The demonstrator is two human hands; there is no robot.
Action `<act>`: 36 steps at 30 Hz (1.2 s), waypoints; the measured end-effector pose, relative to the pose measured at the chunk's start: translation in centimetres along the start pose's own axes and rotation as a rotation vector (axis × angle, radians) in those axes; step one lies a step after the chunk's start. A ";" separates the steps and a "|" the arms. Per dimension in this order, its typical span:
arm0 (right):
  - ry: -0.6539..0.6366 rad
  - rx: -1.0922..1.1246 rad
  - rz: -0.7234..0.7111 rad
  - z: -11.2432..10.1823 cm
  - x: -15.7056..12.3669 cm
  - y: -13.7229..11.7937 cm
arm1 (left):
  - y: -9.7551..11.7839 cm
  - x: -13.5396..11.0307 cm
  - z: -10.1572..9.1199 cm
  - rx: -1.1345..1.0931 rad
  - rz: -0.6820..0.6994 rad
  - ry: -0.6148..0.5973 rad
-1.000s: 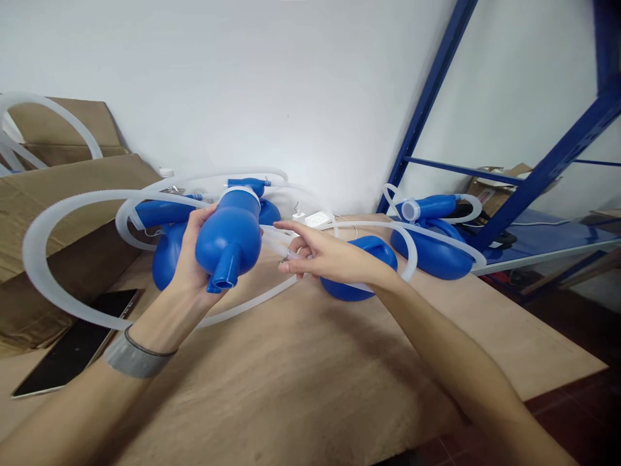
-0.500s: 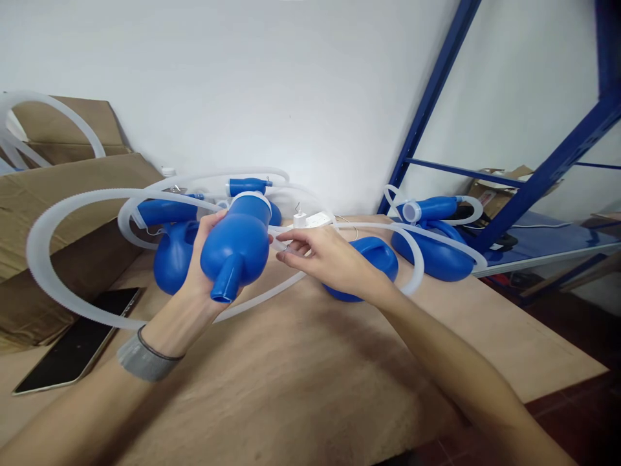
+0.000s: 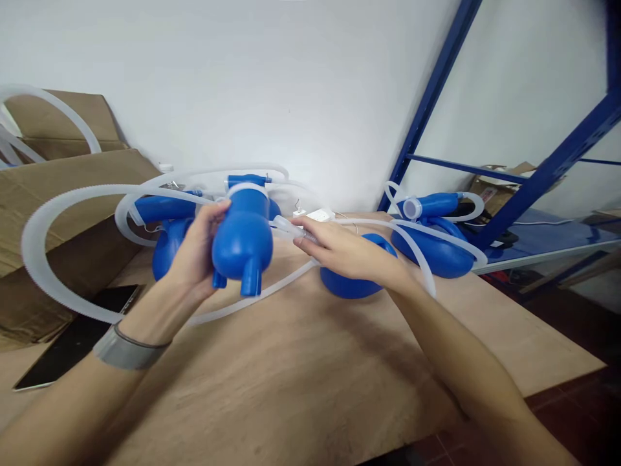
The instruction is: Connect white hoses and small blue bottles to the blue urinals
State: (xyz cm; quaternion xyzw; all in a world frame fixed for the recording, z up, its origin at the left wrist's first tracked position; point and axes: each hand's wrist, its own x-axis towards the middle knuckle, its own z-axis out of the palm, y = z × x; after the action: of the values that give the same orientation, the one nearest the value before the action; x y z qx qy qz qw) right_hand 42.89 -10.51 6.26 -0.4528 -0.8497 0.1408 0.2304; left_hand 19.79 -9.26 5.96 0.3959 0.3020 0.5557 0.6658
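Observation:
My left hand (image 3: 194,243) is wrapped round a blue plastic bulb-shaped piece (image 3: 245,239) with a white rim at its far end and a short open spout pointing down towards me. A second, smaller blue stub shows beneath it. To the right, my right hand (image 3: 342,249) pinches the clear end of a hose (image 3: 286,225), close to the blue piece but with a gap between hose end and spout. Under my right wrist stands a blue plastic bottle (image 3: 352,285), partly covered. Behind my left hand is another blue bottle (image 3: 167,249), mostly hidden.
A long translucent corrugated hose (image 3: 36,246) loops on the left, before a cardboard box (image 3: 63,194) and a phone (image 3: 68,353). Another blue bottle with a hose (image 3: 431,249) lies at right, beside a blue metal rack (image 3: 524,181). A white power strip (image 3: 317,215) lies by the wall.
The blue piece has turned and shifted right, its spout now pointing more straight down and its lower stub showing. My right hand has moved slightly right, the clear hose end now plainer in its fingers.

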 end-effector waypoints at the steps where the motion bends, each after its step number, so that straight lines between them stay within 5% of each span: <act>1: -0.042 -0.017 0.000 -0.5 -0.1 0.2 | 0.5 0.3 -0.2 -0.022 0.073 0.082; 6: -0.213 -0.025 -0.051 -2.1 -0.4 0.6 | 2.1 1.8 -1.7 -0.037 0.244 0.245; 15: -0.096 -0.009 -0.008 -2.9 -0.7 0.9 | 2.1 2.2 -3.0 0.080 0.298 0.313; 30: -0.017 -0.056 0.001 -3.3 -0.6 1.4 | 2.0 1.4 -3.2 0.254 0.237 0.142; 36: 0.030 -0.137 -0.043 -3.6 -0.6 1.7 | 1.9 1.2 -3.2 0.337 0.138 -0.021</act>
State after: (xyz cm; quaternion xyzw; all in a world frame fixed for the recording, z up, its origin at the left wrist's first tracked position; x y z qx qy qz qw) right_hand 46.23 -9.94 8.42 -0.4513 -0.8633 0.0707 0.2144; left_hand 16.36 -7.36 6.05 0.5273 0.3561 0.5374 0.5535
